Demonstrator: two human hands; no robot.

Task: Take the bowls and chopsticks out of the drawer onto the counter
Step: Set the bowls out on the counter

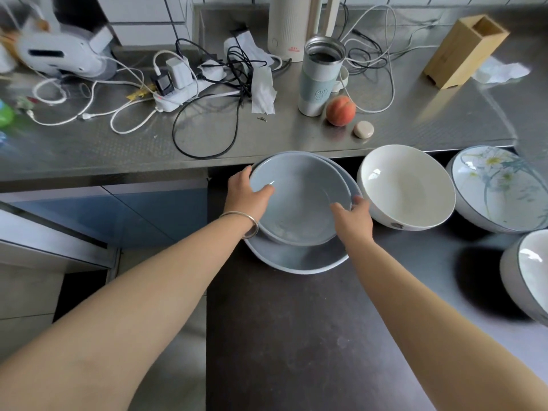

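In the open drawer (296, 336) below the counter edge, a grey-blue bowl (299, 200) is tilted up out of a stack, with a larger grey bowl (296, 258) beneath it. My left hand (247, 192) grips its left rim, thumb inside. My right hand (354, 216) grips its right rim. To the right in the drawer sit a white bowl (407, 185), a flower-patterned bowl (501, 185) and a grey-rimmed bowl (530, 271) at the frame edge. No chopsticks are visible.
The steel counter (296, 137) holds a power strip (175, 93) with tangled cables, a thermos cup (320, 75), a peach (341, 110), a small pebble-like object (363, 129), a wooden holder (465, 51) and a white appliance (59, 51).
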